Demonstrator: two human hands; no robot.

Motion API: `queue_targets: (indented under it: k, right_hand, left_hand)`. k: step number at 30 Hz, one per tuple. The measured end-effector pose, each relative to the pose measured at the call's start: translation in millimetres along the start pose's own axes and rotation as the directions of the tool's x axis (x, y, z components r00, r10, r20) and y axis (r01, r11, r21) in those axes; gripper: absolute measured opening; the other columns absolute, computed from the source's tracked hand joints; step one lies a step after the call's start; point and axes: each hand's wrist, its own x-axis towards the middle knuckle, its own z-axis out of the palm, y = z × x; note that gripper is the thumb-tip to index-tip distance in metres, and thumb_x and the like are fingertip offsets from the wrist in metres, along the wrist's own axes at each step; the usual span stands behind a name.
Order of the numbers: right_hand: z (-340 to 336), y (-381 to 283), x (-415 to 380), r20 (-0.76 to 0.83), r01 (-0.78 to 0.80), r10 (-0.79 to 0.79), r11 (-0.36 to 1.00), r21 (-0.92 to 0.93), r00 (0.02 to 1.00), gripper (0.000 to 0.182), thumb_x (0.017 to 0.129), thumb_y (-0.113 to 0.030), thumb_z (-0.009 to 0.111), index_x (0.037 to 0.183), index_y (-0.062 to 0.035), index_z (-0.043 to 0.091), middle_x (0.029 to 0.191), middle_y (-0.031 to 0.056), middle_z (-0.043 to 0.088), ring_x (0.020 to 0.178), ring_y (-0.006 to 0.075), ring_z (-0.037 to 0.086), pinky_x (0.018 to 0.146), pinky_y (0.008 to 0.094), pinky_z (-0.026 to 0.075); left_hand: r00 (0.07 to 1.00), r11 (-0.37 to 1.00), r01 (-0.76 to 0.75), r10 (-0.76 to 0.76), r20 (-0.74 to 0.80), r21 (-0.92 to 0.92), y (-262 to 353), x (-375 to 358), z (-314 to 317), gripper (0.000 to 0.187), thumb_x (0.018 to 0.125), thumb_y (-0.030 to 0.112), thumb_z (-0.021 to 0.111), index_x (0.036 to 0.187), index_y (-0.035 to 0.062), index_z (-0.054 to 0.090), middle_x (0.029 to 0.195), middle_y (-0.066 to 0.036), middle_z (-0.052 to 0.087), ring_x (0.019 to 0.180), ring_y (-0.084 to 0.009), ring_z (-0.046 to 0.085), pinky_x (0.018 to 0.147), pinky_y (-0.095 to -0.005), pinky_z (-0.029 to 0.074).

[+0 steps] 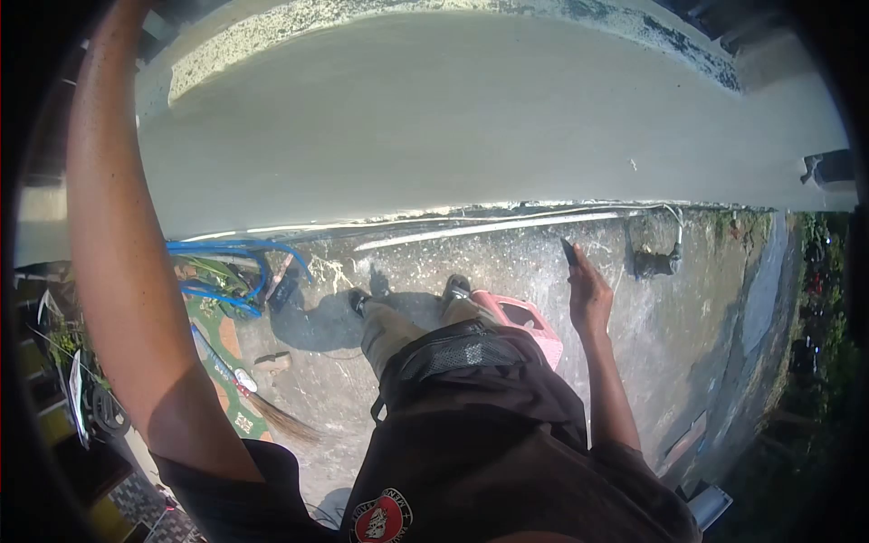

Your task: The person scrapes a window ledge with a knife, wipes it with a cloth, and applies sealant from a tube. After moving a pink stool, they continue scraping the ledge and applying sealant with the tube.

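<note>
My right hand (591,299) is low on the right side, its fingers closed around a small, dark, flat object (568,252) whose kind I cannot make out. That hand is apart from the smooth grey wall (453,118) in front of me. On the left, my left arm (127,244) reaches up past the upper edge of the view, so the hand at its end is hidden from sight. Near my right side a pink plastic stool or crate (541,330) stands on the ground, partly behind my body.
A white pipe (489,231) lies along the wall's foot. Blue hoses (258,281) and plants are at the left, with a broom (281,416) on the ground. A dark object with a white cord (654,263) sits at the right. Greenery borders the far right.
</note>
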Motion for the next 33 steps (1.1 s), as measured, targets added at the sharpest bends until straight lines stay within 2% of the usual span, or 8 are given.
queue_targets:
  k: [4,9,13,16,23,26,31,33]
  right_hand:
    - [-4.1,-6.3,-1.4,0.006,0.003,-0.003,1.0,-0.001,1.0,0.044,0.092,-0.01,0.063,0.135,-0.02,0.059,0.09,0.0181,0.069,0.079,0.0373,0.068,0.068,0.0441,0.054]
    - [-17.5,-22.6,3.9,-0.063,0.01,-0.005,0.996,0.086,0.998,0.04,0.091,-0.007,0.061,0.13,-0.0158,0.063,0.1,0.0196,0.07,0.088,0.0385,0.069,0.073,0.045,0.055]
    - [-22.5,-17.3,-7.1,-0.164,0.077,-0.054,0.987,0.14,0.985,0.041,0.089,-0.004,0.062,0.129,-0.0137,0.064,0.104,0.0212,0.069,0.093,0.0384,0.068,0.075,0.0442,0.055]
    - [-21.3,-2.2,-22.6,-0.143,0.023,-0.016,0.999,0.048,0.99,0.05,0.086,0.004,0.06,0.133,-0.0139,0.061,0.094,0.0199,0.07,0.076,0.0319,0.07,0.071,0.0398,0.055]
    - [-10.0,-20.7,-48.2,-0.224,-0.042,0.063,0.994,0.098,0.973,0.051,0.087,0.004,0.06,0.135,-0.0138,0.06,0.078,0.0202,0.067,0.069,0.0311,0.069,0.068,0.0387,0.054]
    - [-17.8,-63.7,-51.9,-0.097,-0.254,0.28,0.942,0.219,0.955,0.046,0.088,0.0,0.059,0.133,-0.0125,0.062,0.102,0.0255,0.069,0.091,0.0379,0.07,0.077,0.0421,0.054]
    - [10.5,-89.8,-69.1,-0.15,-0.276,0.322,0.924,0.266,0.935,0.048,0.089,0.001,0.059,0.135,-0.0108,0.06,0.116,0.0238,0.067,0.107,0.0369,0.067,0.087,0.0403,0.053]
    - [30.1,-87.7,-79.5,-0.284,-0.122,0.168,0.977,0.175,0.944,0.047,0.091,0.001,0.057,0.137,-0.0091,0.058,0.098,0.0223,0.071,0.07,0.0245,0.069,0.069,0.0357,0.054]
  left_hand:
    - [0.999,0.999,0.01,-0.011,-0.041,-0.04,23.7,-2.4,-6.4,0.037,0.089,0.039,0.072,0.083,0.0048,0.058,0.068,-0.002,0.059,0.058,-0.0115,0.058,0.056,-0.0264,0.048]
    - [0.999,1.0,-0.019,0.02,-0.039,0.022,17.8,1.5,-7.3,0.037,0.094,0.03,0.061,0.111,-0.0028,0.065,0.096,-0.015,0.07,0.095,-0.0281,0.065,0.091,-0.0392,0.046]
    - [0.998,0.998,0.055,-0.055,-0.005,0.012,25.1,-0.8,-9.7,0.036,0.095,0.03,0.061,0.11,-0.0028,0.066,0.1,-0.016,0.071,0.099,-0.0294,0.066,0.091,-0.0392,0.046]
    - [0.996,0.996,0.087,-0.087,0.005,-0.012,29.5,-4.1,-12.0,0.036,0.095,0.029,0.061,0.111,-0.0029,0.066,0.102,-0.017,0.071,0.1,-0.0291,0.066,0.092,-0.0395,0.046]
    - [0.997,0.993,0.022,-0.013,0.082,-0.112,25.4,-1.1,-16.3,0.027,0.094,0.028,0.065,0.1,0.002,0.063,0.085,-0.009,0.065,0.082,-0.0219,0.063,0.08,-0.0363,0.047]
    - [0.993,0.992,0.02,-0.006,0.116,-0.123,25.8,-1.8,-19.1,0.025,0.093,0.027,0.067,0.1,0.0038,0.062,0.086,-0.008,0.064,0.082,-0.0215,0.062,0.079,-0.036,0.047]
    - [0.986,0.99,-0.005,0.029,0.166,-0.143,32.1,-5.8,-27.4,0.023,0.092,0.026,0.066,0.1,0.0045,0.062,0.089,-0.007,0.064,0.085,-0.0202,0.061,0.079,-0.0357,0.048]
    - [0.983,0.983,-0.021,0.054,0.178,-0.183,33.1,-6.2,-29.7,0.023,0.091,0.025,0.066,0.101,0.0045,0.061,0.089,-0.007,0.063,0.084,-0.0201,0.061,0.078,-0.0353,0.048]
